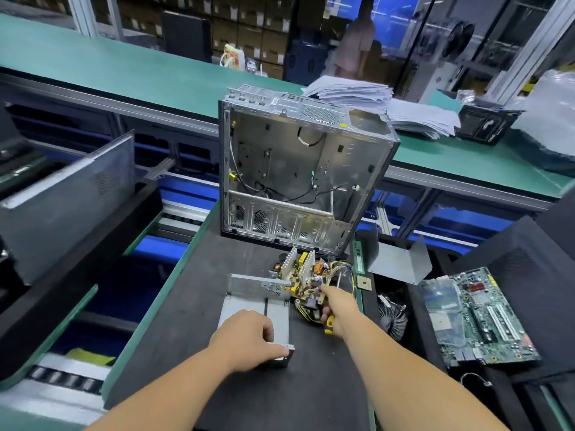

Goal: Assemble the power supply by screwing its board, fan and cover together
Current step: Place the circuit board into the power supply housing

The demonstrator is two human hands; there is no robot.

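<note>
The power supply's grey metal case [249,303] lies open on the black mat. My left hand [245,334] grips its near wall. Just right of it sits the power supply board [306,272], with heat sinks, yellow parts and a bundle of coloured wires. My right hand [339,309] is closed around a yellow-handled screwdriver [329,325], forefinger stretched out and touching the board's near edge. A bent grey cover plate [401,262] stands farther right. A black fan [392,318] lies right of my right forearm.
An empty computer chassis [298,169] stands upright behind the board. A green motherboard [479,315] lies at the right, with a memory stick [358,255] and a CPU chip [364,283] near the mat's edge. Paper stacks [389,104] sit on the green bench; a person stands far behind.
</note>
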